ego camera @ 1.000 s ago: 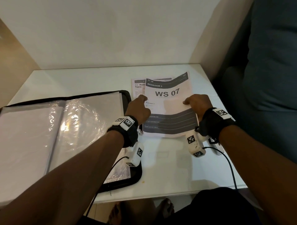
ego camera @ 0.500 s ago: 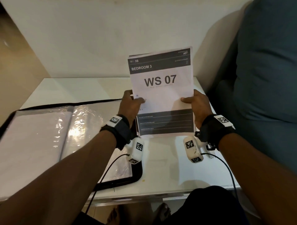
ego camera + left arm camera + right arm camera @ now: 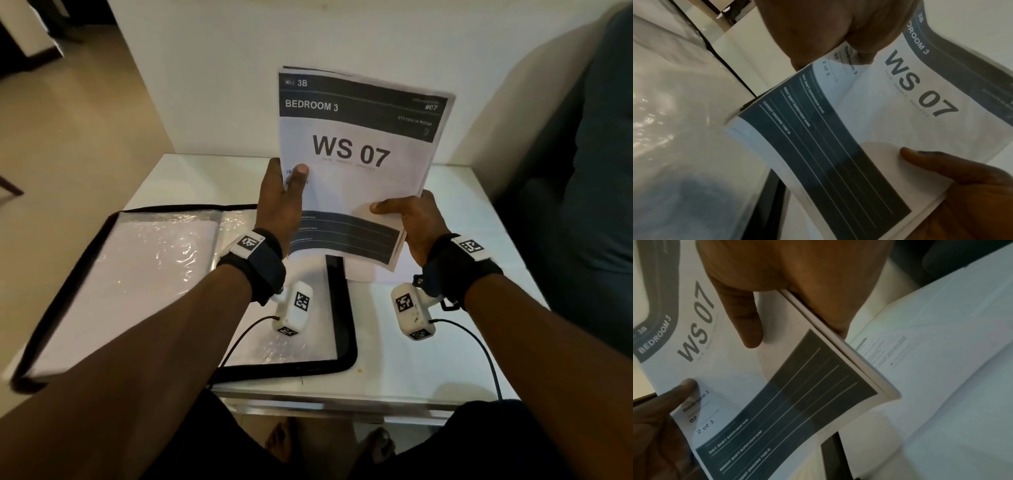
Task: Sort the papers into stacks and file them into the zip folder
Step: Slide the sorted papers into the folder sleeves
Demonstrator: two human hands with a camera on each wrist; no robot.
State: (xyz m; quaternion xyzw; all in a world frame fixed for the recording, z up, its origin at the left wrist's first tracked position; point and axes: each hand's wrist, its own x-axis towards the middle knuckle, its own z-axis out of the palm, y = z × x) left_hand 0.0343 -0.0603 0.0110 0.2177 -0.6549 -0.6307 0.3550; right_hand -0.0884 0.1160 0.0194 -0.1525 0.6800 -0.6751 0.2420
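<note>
Both hands hold one stack of papers upright above the white tabletop, clear of its surface. The left hand grips the left edge of the stack, with the thumb pressed on the front sheet and the other fingers behind it. The right hand grips the lower right corner in the same way, thumb in front, and the right wrist view shows the thick edge of the stack lying in this hand. The two hands are apart, one on each side of the papers. The front sheet reads "BEDROOM 3" and "WS 07", with dark bands at the top and bottom, and its lower part curves a little toward the person.

The zip folder lies open on the tabletop, to the left and partly under the left arm. It has a black border, and clear plastic sleeves shine inside it. Another printed sheet lies flat on the tabletop below the held stack, beside the folder's right edge.
</note>
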